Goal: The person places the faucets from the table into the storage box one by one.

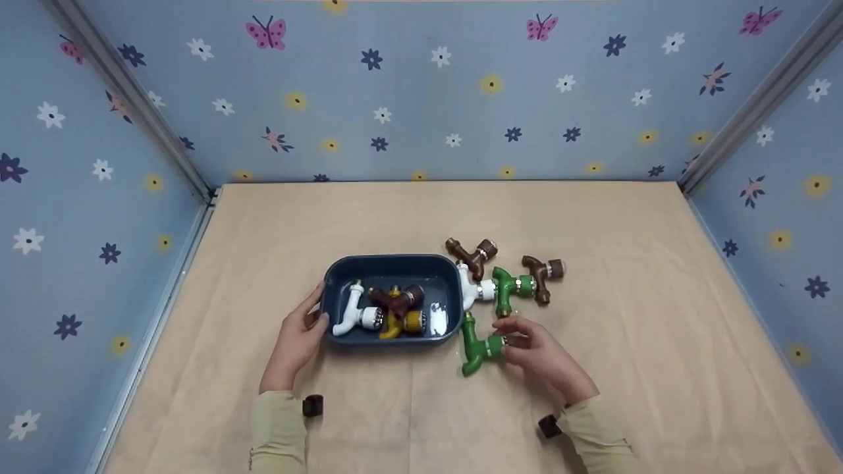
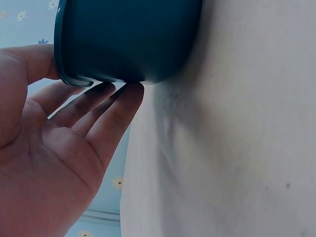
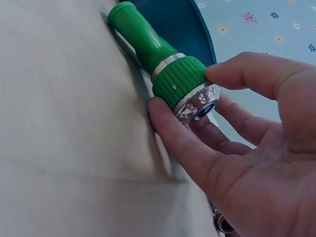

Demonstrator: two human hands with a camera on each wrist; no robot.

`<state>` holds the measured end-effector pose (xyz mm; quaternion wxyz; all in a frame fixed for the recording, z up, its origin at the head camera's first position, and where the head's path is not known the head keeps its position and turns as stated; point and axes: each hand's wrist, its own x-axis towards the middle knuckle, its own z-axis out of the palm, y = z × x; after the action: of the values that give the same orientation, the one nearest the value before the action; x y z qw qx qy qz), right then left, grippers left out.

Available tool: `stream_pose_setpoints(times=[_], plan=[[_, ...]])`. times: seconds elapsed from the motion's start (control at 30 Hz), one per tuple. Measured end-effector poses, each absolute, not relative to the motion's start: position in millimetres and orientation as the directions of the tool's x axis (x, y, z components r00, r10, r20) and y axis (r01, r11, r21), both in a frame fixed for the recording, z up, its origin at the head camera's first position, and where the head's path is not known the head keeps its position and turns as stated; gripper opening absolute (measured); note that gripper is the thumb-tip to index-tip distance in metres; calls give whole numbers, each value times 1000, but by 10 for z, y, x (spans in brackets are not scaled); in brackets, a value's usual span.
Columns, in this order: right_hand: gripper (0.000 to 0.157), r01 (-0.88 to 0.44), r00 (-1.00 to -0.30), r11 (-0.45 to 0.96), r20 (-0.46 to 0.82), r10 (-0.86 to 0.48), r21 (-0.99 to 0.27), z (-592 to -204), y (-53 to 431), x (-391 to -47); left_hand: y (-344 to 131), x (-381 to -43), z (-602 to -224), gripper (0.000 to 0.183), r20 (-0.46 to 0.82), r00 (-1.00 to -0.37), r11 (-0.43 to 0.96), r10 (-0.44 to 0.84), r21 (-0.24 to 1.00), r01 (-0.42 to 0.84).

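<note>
My left hand (image 1: pixel 298 336) holds the left end of a dark blue plastic tub (image 1: pixel 395 342), thumb at the rim and fingertips against the outer wall (image 2: pixel 128 39). Inside the tub lie a white tap (image 1: pixel 352 313), a brown tap (image 1: pixel 398 303) and a yellow tap (image 1: pixel 413 322), the brown overlapping the yellow. Just off the tub's front right corner, my right hand (image 1: pixel 543 355) pinches the ribbed knob of a green tap (image 1: pixel 474 349) between thumb and fingers. In the right wrist view this green tap (image 3: pixel 148 44) lies close over the cloth, its knob's silver end facing the palm.
Right of the tub lie a white tap (image 1: pixel 469 289), a second green tap (image 1: pixel 506 289) and two brown taps, one behind (image 1: pixel 475 258) and one farthest right (image 1: pixel 541 276). Beige cloth (image 1: pixel 421 217) covers the table. Blue flowered panels (image 1: pixel 421 85) stand behind and at both sides.
</note>
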<state>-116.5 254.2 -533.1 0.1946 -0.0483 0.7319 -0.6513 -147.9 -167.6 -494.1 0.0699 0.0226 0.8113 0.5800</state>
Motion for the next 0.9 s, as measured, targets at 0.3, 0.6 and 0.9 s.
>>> stream_pose_setpoints(times=[0.3,0.6,0.9], plan=[[40,218,-917,196,-269,-293,-956,-5303,2530,-1154,-1744,-1563,-5202,58,-81,-988,323,129,946,-35],[42,265,-923,124,-289,-253,-956,-5311,2536,-1121,-1764,-1603,-5329,58,-63,-993,337,97,941,-27],[42,252,-933,111,-272,-237,-961,-5253,2583,-1068,-1763,-1611,-5331,58,-59,-994,329,95,944,-25]])
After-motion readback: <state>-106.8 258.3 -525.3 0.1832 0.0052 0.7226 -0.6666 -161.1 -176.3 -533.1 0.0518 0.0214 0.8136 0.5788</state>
